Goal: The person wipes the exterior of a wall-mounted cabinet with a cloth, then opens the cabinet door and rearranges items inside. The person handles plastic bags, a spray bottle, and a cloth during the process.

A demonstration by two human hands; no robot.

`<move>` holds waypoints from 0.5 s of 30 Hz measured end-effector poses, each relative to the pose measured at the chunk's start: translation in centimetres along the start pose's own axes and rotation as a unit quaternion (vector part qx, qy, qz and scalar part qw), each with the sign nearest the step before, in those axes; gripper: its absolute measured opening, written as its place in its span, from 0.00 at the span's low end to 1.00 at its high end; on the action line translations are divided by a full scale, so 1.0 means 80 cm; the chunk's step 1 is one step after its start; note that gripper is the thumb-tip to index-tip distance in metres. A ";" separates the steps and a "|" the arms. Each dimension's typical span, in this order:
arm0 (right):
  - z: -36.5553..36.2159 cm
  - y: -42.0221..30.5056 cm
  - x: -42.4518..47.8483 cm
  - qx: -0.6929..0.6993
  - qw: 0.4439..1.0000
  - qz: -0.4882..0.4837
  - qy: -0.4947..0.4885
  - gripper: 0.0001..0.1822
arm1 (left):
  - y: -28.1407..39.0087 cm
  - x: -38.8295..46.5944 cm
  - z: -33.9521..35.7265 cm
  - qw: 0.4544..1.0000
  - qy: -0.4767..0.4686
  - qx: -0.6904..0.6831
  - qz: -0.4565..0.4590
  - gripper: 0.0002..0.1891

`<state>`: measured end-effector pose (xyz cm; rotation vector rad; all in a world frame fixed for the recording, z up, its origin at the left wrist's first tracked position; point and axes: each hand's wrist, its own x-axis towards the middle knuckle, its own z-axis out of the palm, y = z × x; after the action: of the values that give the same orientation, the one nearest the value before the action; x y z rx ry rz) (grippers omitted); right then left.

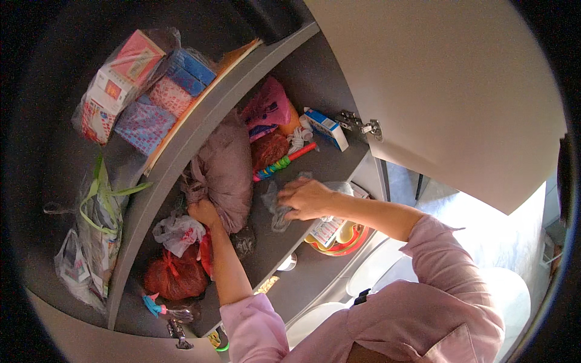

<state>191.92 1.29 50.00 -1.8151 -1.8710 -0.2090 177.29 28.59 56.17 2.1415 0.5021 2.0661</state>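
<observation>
My left hand (205, 212) is closed at the gathered, knotted neck of a large mauve-grey plastic bag (229, 168) on the middle cabinet shelf; its fingertips are partly hidden. Over the front of the same shelf, my right hand (305, 199) has its fingers curled on a crumpled, see-through plastic bag (275, 206). Beside my left wrist lie a white plastic bag (180, 233) and a tied red plastic bag (174, 274). Behind the mauve-grey bag are a pink plastic package (272, 102), a dark red bundle (270, 149) and a multicoloured stick with a red end (286, 161).
A blue-and-white box (326, 128) stands near the hinge (372, 129) of the open cabinet door (454, 90). Wrapped boxes (129, 81) and bags (102, 236) occupy the upper shelf. A bottle with a blue-and-pink top (156, 306) lies at the left. Below sits a red-and-yellow round tray (349, 245).
</observation>
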 end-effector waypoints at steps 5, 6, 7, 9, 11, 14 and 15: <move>-0.020 0.068 -0.049 -0.083 0.980 0.126 0.127 0.20 | -0.003 0.000 -0.015 0.995 -0.056 0.054 -0.061 0.12; -0.024 0.071 -0.055 -0.099 0.970 0.133 0.179 0.19 | 0.001 -0.001 -0.015 0.996 -0.048 0.048 -0.060 0.12; -0.025 0.070 -0.056 -0.102 0.968 0.138 0.182 0.18 | 0.004 -0.002 -0.015 0.998 -0.048 0.011 -0.050 0.12; -0.029 0.064 -0.062 -0.110 0.965 0.148 0.188 0.17 | 0.018 -0.002 -0.009 0.996 -0.048 -0.066 -0.032 0.13; -0.019 0.057 -0.064 -0.102 0.960 0.147 0.216 0.16 | 0.046 -0.008 -0.003 0.993 -0.047 0.011 -0.104 0.12; -0.006 0.031 -0.064 -0.040 0.961 0.130 0.242 0.15 | 0.081 -0.014 0.009 0.994 -0.037 0.044 -0.090 0.12; -0.007 0.027 -0.067 -0.029 0.960 0.136 0.245 0.14 | 0.094 -0.018 0.022 0.997 -0.034 0.036 -0.066 0.12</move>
<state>193.99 -3.52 47.45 -1.8272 -1.2731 -0.5602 180.14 21.32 57.04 2.1458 0.6985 1.9260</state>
